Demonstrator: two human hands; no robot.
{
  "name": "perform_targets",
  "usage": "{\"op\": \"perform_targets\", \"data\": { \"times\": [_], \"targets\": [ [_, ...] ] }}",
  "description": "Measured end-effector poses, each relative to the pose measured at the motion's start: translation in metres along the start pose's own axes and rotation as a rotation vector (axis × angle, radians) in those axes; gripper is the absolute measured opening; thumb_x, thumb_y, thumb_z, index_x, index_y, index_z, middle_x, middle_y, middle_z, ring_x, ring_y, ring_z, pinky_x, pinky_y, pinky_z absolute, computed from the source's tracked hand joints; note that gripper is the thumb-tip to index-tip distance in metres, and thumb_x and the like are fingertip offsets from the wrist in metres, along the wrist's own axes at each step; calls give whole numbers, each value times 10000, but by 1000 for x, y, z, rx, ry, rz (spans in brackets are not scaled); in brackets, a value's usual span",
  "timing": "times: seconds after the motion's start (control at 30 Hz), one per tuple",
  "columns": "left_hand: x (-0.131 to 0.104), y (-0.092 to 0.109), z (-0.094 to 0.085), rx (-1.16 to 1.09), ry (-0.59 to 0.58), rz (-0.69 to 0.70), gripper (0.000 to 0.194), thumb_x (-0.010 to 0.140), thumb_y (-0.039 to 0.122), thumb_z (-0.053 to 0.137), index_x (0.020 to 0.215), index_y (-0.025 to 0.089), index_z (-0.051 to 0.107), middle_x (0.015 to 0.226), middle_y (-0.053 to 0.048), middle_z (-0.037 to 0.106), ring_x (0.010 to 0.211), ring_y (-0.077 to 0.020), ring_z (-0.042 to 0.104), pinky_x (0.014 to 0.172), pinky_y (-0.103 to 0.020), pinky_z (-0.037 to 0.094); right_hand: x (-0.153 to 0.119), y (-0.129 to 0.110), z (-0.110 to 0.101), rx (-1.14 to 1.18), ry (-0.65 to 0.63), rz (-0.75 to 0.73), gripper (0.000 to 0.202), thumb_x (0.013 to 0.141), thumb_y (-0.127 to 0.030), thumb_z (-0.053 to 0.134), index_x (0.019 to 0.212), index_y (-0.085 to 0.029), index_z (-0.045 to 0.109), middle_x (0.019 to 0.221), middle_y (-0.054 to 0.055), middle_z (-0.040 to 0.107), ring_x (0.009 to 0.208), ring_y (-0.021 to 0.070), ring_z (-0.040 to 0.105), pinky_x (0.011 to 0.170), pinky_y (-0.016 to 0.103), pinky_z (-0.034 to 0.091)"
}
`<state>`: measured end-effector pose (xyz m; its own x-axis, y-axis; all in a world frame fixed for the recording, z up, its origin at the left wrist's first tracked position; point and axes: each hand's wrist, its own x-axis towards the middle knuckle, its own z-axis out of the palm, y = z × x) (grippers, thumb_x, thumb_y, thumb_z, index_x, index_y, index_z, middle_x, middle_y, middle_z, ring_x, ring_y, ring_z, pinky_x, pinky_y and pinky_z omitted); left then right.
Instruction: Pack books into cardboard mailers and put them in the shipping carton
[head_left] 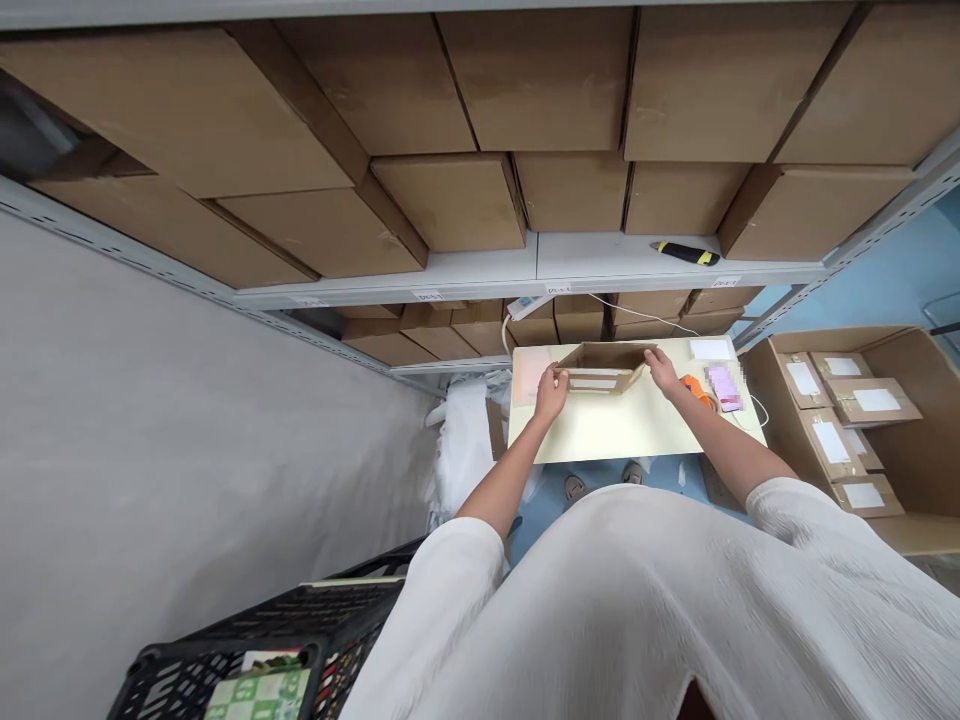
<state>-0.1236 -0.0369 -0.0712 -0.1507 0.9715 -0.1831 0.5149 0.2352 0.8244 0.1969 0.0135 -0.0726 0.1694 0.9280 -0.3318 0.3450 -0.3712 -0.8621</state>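
Steadying a small open carton between both hands, above or on the pale tabletop; contact underneath cannot be told. Left hand gripping the left end, thumb toward the near edge. Right hand pinching the right end, by a panel that angles outward. Handling, as judged: even, light pressure at both ends should keep the walls square; a harder squeeze on one side may skew them. Right forearm passes close to an orange item; elbow best kept high.
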Motion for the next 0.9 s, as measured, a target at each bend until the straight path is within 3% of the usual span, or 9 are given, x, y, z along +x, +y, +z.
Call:
{"op": "perform_targets", "data": {
  "times": [0.13, 0.27, 0.5, 0.7, 0.9],
  "targets": [
    [-9, 3, 1, -26, -42, 52, 509, 1131, 422, 475, 1604, 237, 512, 1606, -150, 609, 1439, -271, 608, 1190, -394, 482, -6, -4, 1, 22, -30, 13, 679, 1012, -687, 521, 1566, -301, 599, 1636, 114, 604, 1460, 319, 589, 1192, 500, 534],
    [-19, 3, 3, -47, -67, 115, 509, 1129, 404, 484, 1613, 250, 511, 1638, -160, 572, 1463, -293, 596, 1175, -415, 498, -14, -9, -2, 44, -87, 8, 680, 1045, -707, 492, 1598, -324, 584, 1673, 95, 575, 1472, 319, 583, 1197, 491, 540],
    [-28, 4, 0, -43, -108, 227, 489, 1083, 388, 571, 1553, 256, 540, 1626, -161, 528, 1272, -255, 670, 1028, -383, 566, -23, -17, -8, 88, -154, -29, 663, 1054, -746, 473, 1587, -365, 578, 1676, 80, 568, 1474, 307, 577, 1176, 484, 558],
    [-26, 6, -5, -59, -122, 229, 420, 1052, 375, 623, 1465, 295, 615, 1619, -135, 526, 1315, -253, 650, 1049, -378, 563, -28, -21, -14, 49, -169, -25, 735, 1032, -823, 451, 1603, -373, 562, 1705, 78, 533, 1496, 300, 565, 1181, 454, 562],
    [-25, 7, -1, -97, -182, 192, 465, 1057, 360, 619, 1520, 311, 604, 1614, -123, 553, 1399, -264, 619, 1098, -397, 555, -28, -22, -14, 68, -170, -24, 696, 1050, -798, 440, 1586, -370, 560, 1699, 89, 536, 1509, 306, 549, 1190, 481, 553]
  ]
}}
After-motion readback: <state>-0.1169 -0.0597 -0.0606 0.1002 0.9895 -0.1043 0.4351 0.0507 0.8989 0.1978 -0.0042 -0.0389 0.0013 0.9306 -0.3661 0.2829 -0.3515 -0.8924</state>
